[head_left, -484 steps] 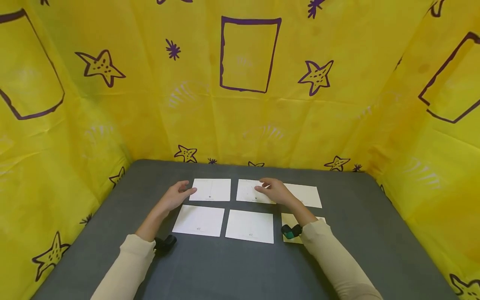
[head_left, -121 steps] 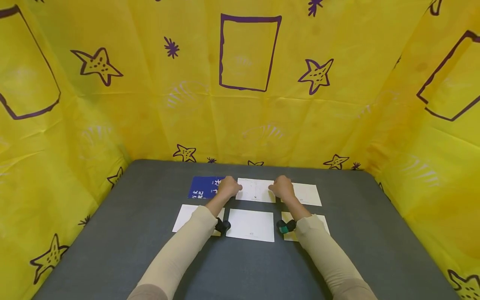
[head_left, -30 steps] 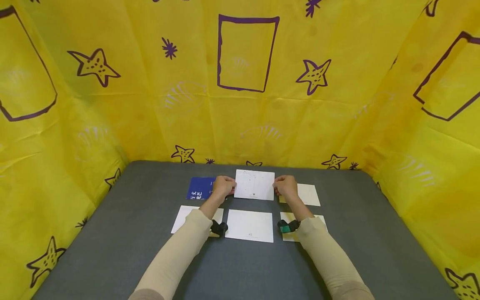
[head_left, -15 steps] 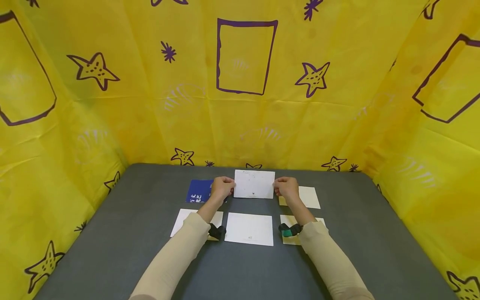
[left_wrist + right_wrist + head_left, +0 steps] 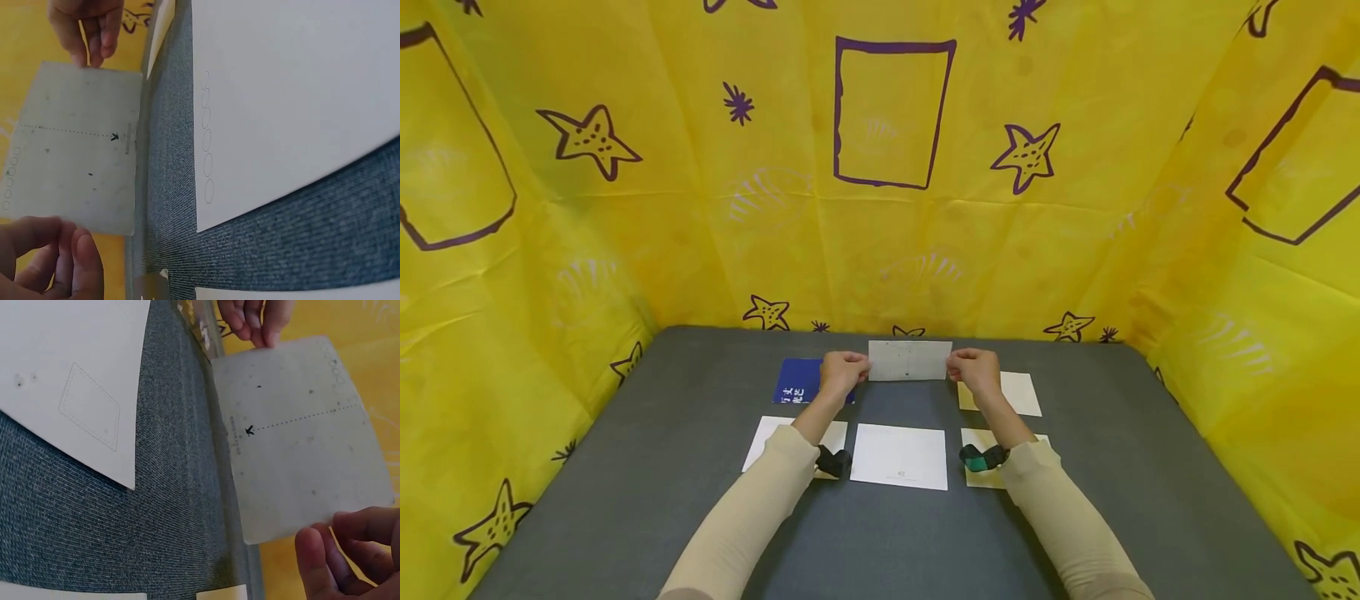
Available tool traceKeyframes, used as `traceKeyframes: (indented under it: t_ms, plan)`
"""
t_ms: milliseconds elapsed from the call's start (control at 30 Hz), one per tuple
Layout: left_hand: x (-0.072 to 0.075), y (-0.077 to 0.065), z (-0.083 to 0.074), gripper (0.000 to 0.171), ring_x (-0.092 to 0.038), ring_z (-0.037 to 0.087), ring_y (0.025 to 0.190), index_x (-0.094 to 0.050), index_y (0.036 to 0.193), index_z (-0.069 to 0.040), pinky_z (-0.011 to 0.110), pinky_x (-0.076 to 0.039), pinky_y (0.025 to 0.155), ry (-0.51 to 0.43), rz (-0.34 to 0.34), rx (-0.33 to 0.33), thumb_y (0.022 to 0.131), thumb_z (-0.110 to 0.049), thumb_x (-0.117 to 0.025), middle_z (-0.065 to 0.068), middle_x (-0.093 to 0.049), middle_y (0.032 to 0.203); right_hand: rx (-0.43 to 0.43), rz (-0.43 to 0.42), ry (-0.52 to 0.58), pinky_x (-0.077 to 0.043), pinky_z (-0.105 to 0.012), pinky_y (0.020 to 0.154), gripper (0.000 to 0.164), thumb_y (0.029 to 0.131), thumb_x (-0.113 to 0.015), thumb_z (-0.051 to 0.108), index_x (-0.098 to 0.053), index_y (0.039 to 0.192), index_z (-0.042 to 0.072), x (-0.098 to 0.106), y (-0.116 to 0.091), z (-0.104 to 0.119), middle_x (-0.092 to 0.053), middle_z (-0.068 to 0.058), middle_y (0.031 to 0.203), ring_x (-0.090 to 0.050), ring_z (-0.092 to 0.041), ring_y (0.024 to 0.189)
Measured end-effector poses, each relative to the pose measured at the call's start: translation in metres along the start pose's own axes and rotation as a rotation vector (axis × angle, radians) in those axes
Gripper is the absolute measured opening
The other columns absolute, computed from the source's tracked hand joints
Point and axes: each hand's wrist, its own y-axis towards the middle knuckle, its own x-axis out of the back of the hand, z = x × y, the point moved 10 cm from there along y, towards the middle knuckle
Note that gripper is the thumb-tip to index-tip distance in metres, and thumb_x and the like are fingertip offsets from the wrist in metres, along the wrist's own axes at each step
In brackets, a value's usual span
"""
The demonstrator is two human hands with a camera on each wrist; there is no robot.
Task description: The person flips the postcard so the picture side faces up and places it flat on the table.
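Note:
A postcard (image 5: 910, 361) is pinched by its two short edges between both hands, raised off the table and tipped so that it looks foreshortened in the head view. My left hand (image 5: 845, 372) grips its left edge and my right hand (image 5: 975, 372) its right edge, thumbs and fingertips at the sides. The left wrist view shows the raised postcard's (image 5: 78, 147) pale back with a dotted line, a small dark mark and a row of ovals. In the right wrist view the same side of that postcard (image 5: 300, 440) shows, with scattered specks.
A blue postcard (image 5: 797, 381) with white writing lies at the back left. Another postcard (image 5: 1018, 393) lies at the back right. In the front row are a left card (image 5: 767, 437), a middle card (image 5: 898, 457) and a right card (image 5: 1043, 442). Yellow cloth (image 5: 715, 250) surrounds the grey table (image 5: 880, 550).
Both hands have lifted the middle back-row postcard from the table and tilted it flatter to the view. Earlier, the back-left card turned from its white side to its blue side.

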Motion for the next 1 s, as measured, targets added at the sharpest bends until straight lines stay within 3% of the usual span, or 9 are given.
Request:
traceKeyframes:
  t_ms: [133,433,667,833,1000]
  plan:
    - [0.0001,0.0008,0.0,0.019,-0.063,0.013,0.066,-0.07,0.091,-0.002,0.026,-0.055,0.066,-0.047,0.009,0.004,0.079,-0.015,-0.068,0.013,-0.07,0.087,0.02,0.009,0.003,-0.056,-0.035,0.069,0.022,0.08,-0.064,0.007,-0.065,0.096,-0.008,0.0014,0.0001,0.0018,-0.066,-0.009,0.072,-0.066,-0.025,0.069]
    - [-0.0004,0.0006,-0.0036,0.018,-0.065,0.014,0.068,-0.07,0.091,0.0,0.035,-0.055,0.076,-0.123,0.014,-0.027,0.078,-0.012,-0.068,0.014,-0.07,0.088,0.071,0.028,0.014,-0.055,-0.039,0.074,0.021,0.08,-0.063,0.006,-0.065,0.095,-0.009,0.0034,0.0015,0.0043,-0.068,-0.012,0.077,-0.066,-0.022,0.069]
    - [-0.001,0.0019,-0.0012,0.019,-0.064,0.009,0.065,-0.069,0.094,0.004,0.027,-0.056,0.069,-0.224,0.021,-0.009,0.082,-0.009,-0.061,0.016,-0.07,0.087,0.082,0.045,0.059,-0.054,-0.039,0.076,0.023,0.079,-0.065,0.006,-0.065,0.097,-0.01,0.0045,0.0018,0.0052,-0.068,-0.01,0.078,-0.067,-0.026,0.073]
    - [-0.0009,0.0024,0.0027,0.021,-0.066,0.013,0.068,-0.068,0.097,0.004,0.028,-0.056,0.071,-0.277,0.033,0.018,0.083,-0.011,-0.061,0.017,-0.07,0.09,0.1,0.067,0.061,-0.054,-0.04,0.077,0.025,0.079,-0.066,0.006,-0.064,0.097,-0.01,0.0046,0.0017,0.0067,-0.068,-0.009,0.078,-0.066,-0.035,0.083]
    - [-0.0009,0.0006,0.0047,0.023,-0.068,0.021,0.078,-0.069,0.096,0.002,0.029,-0.055,0.073,-0.292,0.038,0.034,0.083,-0.017,-0.063,0.014,-0.07,0.089,0.093,0.095,0.033,-0.055,-0.036,0.077,0.024,0.08,-0.065,0.008,-0.065,0.098,-0.008,0.0045,0.0008,0.0045,-0.068,-0.006,0.077,-0.066,-0.034,0.084]
